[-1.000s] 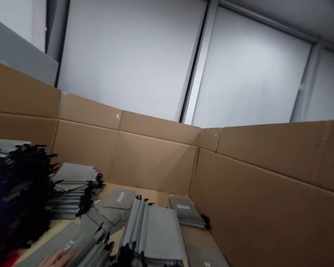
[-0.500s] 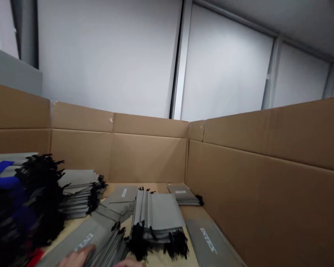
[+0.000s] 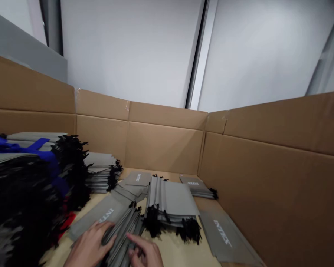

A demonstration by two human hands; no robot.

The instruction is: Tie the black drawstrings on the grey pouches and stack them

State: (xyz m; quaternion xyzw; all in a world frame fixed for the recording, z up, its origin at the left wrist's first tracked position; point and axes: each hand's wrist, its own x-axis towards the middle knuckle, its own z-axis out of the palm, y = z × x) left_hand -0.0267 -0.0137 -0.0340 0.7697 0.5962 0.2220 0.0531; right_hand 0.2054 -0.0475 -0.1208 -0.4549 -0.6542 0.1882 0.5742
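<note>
My left hand (image 3: 90,244) and my right hand (image 3: 146,250) grip both sides of a slanted stack of grey drawstring pouches (image 3: 122,231) with black cords. Just behind my right hand lies a larger pile of grey pouches (image 3: 172,200), its black cords hanging toward me. A flat grey pouch printed INTEX (image 3: 107,218) lies beside my left hand. Further right is a single long pouch (image 3: 225,233). A small stack (image 3: 196,186) sits near the far corner. Another stack (image 3: 101,170) stands at the far left.
A tall dark heap of black cords and pouches (image 3: 25,196) with a blue strap (image 3: 30,147) rises at the left, with a red scrap (image 3: 68,222) by it. Cardboard walls (image 3: 164,148) surround the light wooden surface (image 3: 172,252). White panels stand beyond.
My hands have risen further into view and now close on the slanted stack. The camera view has swung and tilted, so the pouches sit at a different place in the picture.
</note>
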